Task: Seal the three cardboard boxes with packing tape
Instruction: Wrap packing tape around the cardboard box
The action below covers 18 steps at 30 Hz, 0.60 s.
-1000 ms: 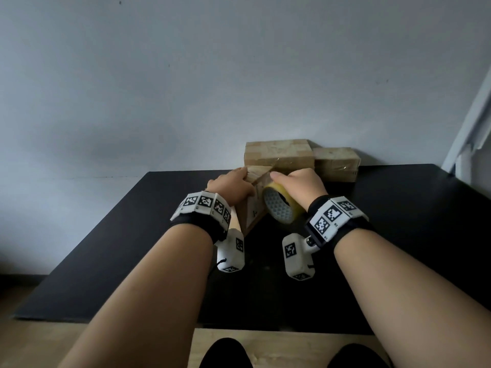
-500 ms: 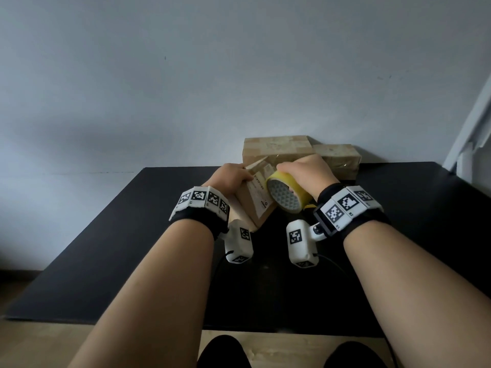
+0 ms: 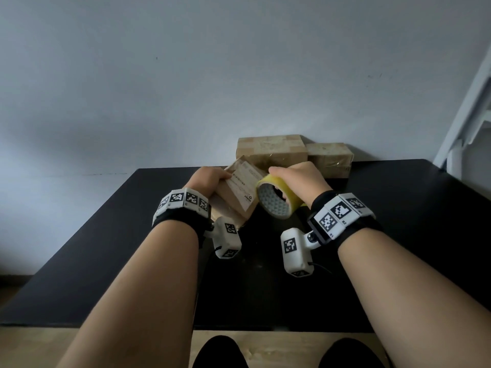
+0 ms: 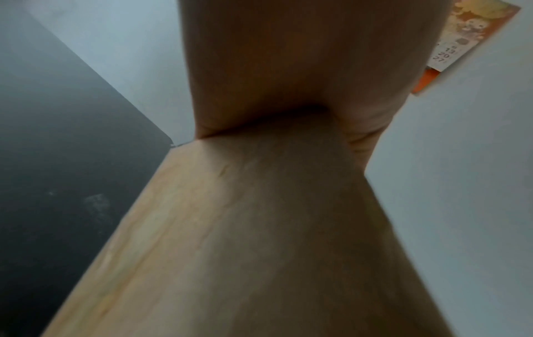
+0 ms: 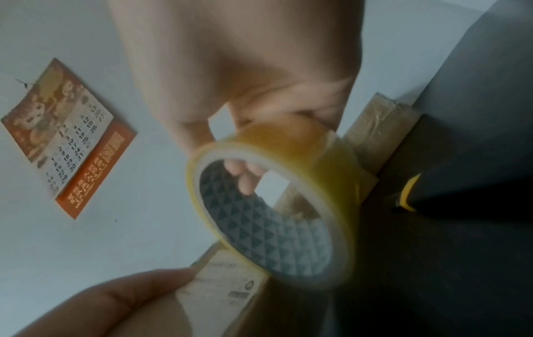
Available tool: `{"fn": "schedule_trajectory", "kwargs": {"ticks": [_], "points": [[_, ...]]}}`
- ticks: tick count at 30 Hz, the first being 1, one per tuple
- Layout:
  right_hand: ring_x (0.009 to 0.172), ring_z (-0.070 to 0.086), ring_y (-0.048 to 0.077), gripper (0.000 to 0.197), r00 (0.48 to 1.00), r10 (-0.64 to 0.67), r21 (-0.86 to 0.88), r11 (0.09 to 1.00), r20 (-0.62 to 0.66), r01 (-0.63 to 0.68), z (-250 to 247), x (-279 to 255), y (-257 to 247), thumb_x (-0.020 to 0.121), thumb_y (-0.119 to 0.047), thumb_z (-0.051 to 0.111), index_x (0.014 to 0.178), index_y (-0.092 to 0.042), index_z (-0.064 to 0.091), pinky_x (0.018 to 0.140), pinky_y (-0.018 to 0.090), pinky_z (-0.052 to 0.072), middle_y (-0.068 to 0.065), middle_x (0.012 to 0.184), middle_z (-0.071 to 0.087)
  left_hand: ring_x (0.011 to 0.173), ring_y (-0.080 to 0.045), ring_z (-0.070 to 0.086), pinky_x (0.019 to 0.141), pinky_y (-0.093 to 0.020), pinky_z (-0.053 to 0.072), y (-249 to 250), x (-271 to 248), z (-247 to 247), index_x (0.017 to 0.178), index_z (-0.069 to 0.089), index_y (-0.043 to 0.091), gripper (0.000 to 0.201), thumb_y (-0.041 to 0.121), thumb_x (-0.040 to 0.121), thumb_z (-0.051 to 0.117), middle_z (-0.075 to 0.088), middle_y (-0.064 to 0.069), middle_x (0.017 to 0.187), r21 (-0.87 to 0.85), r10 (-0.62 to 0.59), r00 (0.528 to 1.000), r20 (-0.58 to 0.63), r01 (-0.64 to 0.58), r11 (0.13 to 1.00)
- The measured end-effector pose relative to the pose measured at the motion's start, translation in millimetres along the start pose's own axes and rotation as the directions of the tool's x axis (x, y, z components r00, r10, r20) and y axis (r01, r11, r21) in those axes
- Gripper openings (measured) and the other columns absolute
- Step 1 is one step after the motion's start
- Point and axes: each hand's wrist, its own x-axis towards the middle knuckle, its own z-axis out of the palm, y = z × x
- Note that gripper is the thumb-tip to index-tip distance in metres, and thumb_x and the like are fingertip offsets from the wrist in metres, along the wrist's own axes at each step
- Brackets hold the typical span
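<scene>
A small cardboard box (image 3: 240, 191) with a printed label is tilted up on the black table (image 3: 398, 208), and my left hand (image 3: 210, 179) grips its left side. In the left wrist view the palm (image 4: 274, 68) lies against the box (image 4: 230, 228). My right hand (image 3: 297, 177) holds a yellow roll of packing tape (image 3: 276, 199) against the box's right side, fingers through the core. The right wrist view shows the roll (image 5: 277, 205), the box label (image 5: 228, 282) and my left thumb (image 5: 138, 294). Two more cardboard boxes (image 3: 271, 150) (image 3: 329, 158) stand behind, by the wall.
A small yellow-and-black object (image 5: 408, 193) lies on the table to the right of the roll. A calendar (image 5: 69, 136) hangs on the wall. The table's front edge (image 3: 239, 328) is near my knees. A white frame (image 3: 467, 115) stands at the right.
The box has been turned so its labelled face points up toward me. My right hand has carried the tape roll up and slightly right along it.
</scene>
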Motion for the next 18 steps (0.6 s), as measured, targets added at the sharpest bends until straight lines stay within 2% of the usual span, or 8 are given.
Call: {"fn": "schedule_trajectory", "kwargs": {"ticks": [2, 4, 7, 11, 13, 15, 16, 18], "points": [[0.048, 0.058, 0.022, 0.041, 0.997, 0.058, -0.1, 0.994, 0.059, -0.052, 4, -1, 6, 0.083, -0.038, 0.071, 0.071, 0.001, 0.069, 0.063, 0.04, 0.057, 0.009, 0.053, 0.063, 0.094, -0.033, 0.066, 0.095, -0.043, 0.051, -3, 0, -3, 0.094, 0.072, 0.004, 0.019, 0.017, 0.089, 0.059, 0.07, -0.018, 0.105, -0.055, -0.034, 0.999, -0.009, 0.034, 0.998], [0.042, 0.054, 0.021, 0.042, 0.986, 0.131, -0.254, 0.962, 0.105, -0.101, 8, -3, 14, 0.083, -0.041, 0.072, 0.063, -0.005, 0.063, 0.054, 0.032, 0.05, 0.006, 0.047, 0.058, 0.079, -0.028, 0.067, 0.085, -0.039, 0.055, -8, 0, -5, 0.088, 0.07, 0.005, 0.015, 0.017, 0.087, 0.062, 0.072, -0.016, 0.098, -0.154, -0.116, 0.993, -0.002, 0.114, 0.981], [0.04, 0.054, 0.021, 0.045, 0.991, 0.112, -0.317, 0.945, 0.075, -0.083, 12, 2, 17, 0.081, -0.044, 0.072, 0.056, -0.01, 0.058, 0.055, 0.029, 0.049, 0.003, 0.044, 0.057, 0.073, -0.026, 0.066, 0.078, -0.037, 0.055, -17, 2, -10, 0.084, 0.067, 0.006, 0.012, 0.018, 0.087, 0.064, 0.071, -0.013, 0.086, -0.203, -0.179, 0.984, 0.011, 0.177, 0.963], [0.045, 0.056, 0.022, 0.039, 0.99, 0.105, -0.377, 0.924, 0.09, -0.064, 21, 7, 10, 0.08, -0.043, 0.072, 0.065, -0.01, 0.06, 0.057, 0.031, 0.048, 0.005, 0.054, 0.063, 0.07, -0.024, 0.066, 0.068, -0.034, 0.055, -32, 5, -14, 0.087, 0.066, 0.005, 0.013, 0.018, 0.089, 0.062, 0.07, -0.01, 0.081, -0.216, -0.221, 0.974, 0.04, 0.225, 0.95], [0.047, 0.057, 0.023, 0.037, 0.991, 0.103, -0.402, 0.914, 0.089, -0.058, 24, 9, 9, 0.08, -0.042, 0.072, 0.068, -0.009, 0.061, 0.058, 0.032, 0.048, 0.006, 0.059, 0.064, 0.075, -0.026, 0.067, 0.074, -0.036, 0.056, -36, 7, -14, 0.09, 0.066, 0.005, 0.015, 0.019, 0.091, 0.061, 0.071, -0.012, 0.086, -0.201, -0.216, 0.975, 0.047, 0.221, 0.954], [0.048, 0.057, 0.024, 0.036, 0.99, 0.112, -0.411, 0.909, 0.087, -0.066, 25, 10, 9, 0.08, -0.041, 0.072, 0.067, -0.009, 0.061, 0.058, 0.032, 0.049, 0.006, 0.059, 0.063, 0.089, -0.029, 0.067, 0.09, -0.04, 0.054, -37, 11, -11, 0.094, 0.067, 0.006, 0.015, 0.018, 0.093, 0.057, 0.07, -0.014, 0.098, -0.122, -0.18, 0.983, 0.033, 0.183, 0.976], [0.049, 0.057, 0.024, 0.036, 0.989, 0.116, -0.412, 0.908, 0.088, -0.07, 26, 10, 8, 0.079, -0.041, 0.072, 0.067, -0.01, 0.061, 0.059, 0.032, 0.049, 0.006, 0.059, 0.063, 0.095, -0.028, 0.066, 0.095, -0.04, 0.051, -36, 13, -9, 0.1, 0.067, 0.007, 0.017, 0.016, 0.093, 0.054, 0.069, -0.015, 0.106, -0.048, -0.149, 0.988, 0.033, 0.15, 0.987], [0.057, 0.06, 0.026, 0.033, 0.989, 0.117, -0.425, 0.903, 0.086, -0.07, 29, 10, 8, 0.077, -0.042, 0.072, 0.069, -0.012, 0.06, 0.059, 0.031, 0.048, 0.006, 0.066, 0.064, 0.11, -0.026, 0.061, 0.101, -0.037, 0.046, -33, 15, -5, 0.126, 0.058, 0.01, 0.034, 0.013, 0.094, 0.049, 0.061, -0.012, 0.128, 0.15, -0.057, 0.998, 0.039, 0.051, 0.987]]}}
